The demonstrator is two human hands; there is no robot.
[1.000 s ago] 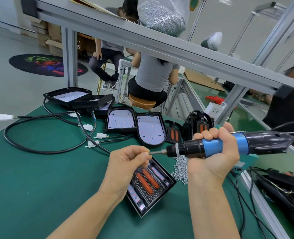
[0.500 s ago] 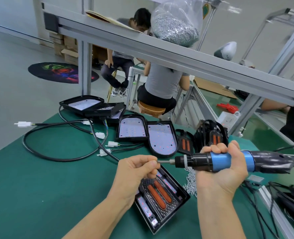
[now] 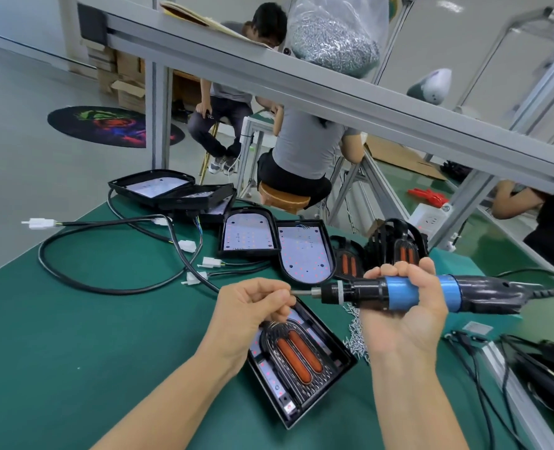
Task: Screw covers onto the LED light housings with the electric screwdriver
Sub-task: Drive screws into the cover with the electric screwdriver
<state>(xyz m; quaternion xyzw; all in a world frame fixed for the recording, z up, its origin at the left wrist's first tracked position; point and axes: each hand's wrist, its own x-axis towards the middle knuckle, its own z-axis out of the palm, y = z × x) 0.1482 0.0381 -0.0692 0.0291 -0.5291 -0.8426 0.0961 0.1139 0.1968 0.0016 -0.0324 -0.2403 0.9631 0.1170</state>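
desk [image 3: 74, 352]: green mat, loose cables toward its left edge
housing [image 3: 301, 362]: black, cover with orange strips seated in it, near desk's front edge
screwdriver [image 3: 399, 293]: level above housing, bit pointing left
right hand [image 3: 405, 306]: wrapped around screwdriver's blue grip
left hand [image 3: 253, 310]: fingertips pinched at bit tip; screw not discernible
screws [image 3: 355, 336]: loose pile just right of housing

Plenty of open green mat [image 3: 84, 345] left of the near housing [image 3: 301, 362], a hand could slide in there no problem. Beyond that the looped black cable [image 3: 106, 289] and its white plugs [image 3: 211, 262] clutter the way. Right of the housing, a pile of loose screws [image 3: 355, 336] sits just beside it. Behind the housing, more open housings [image 3: 305, 251] crowd together. Overhead, the aluminium rail [image 3: 334, 92] limits lifting room.
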